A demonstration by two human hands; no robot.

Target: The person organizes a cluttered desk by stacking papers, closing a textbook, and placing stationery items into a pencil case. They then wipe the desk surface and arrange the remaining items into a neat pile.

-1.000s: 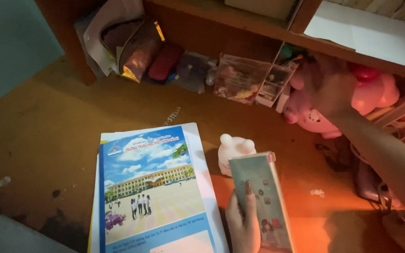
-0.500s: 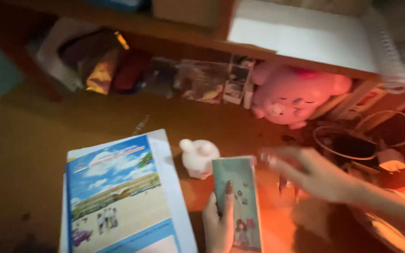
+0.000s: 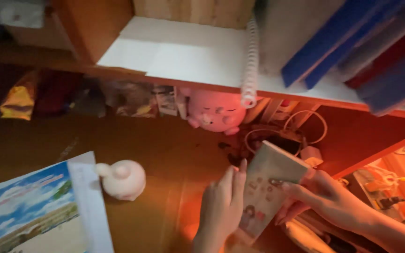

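Hands (image 3: 221, 206) around slim rectangular booklet (image 3: 268, 187)

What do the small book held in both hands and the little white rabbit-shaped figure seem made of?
The small pale-green illustrated book: paper pages under a smooth cover, judging by its stacked page edge. The little white rabbit-shaped figure: smooth, rounded, probably soft plastic or silicone; the dim light leaves this open.

Two bare hands, no sleeves, rings or watch visible. Left hand (image 3: 221, 206) slim, long fingers; nails blurred here. Right hand (image 3: 326, 199) has dark polished nails, bare forearm showing to the frame's lower right corner.
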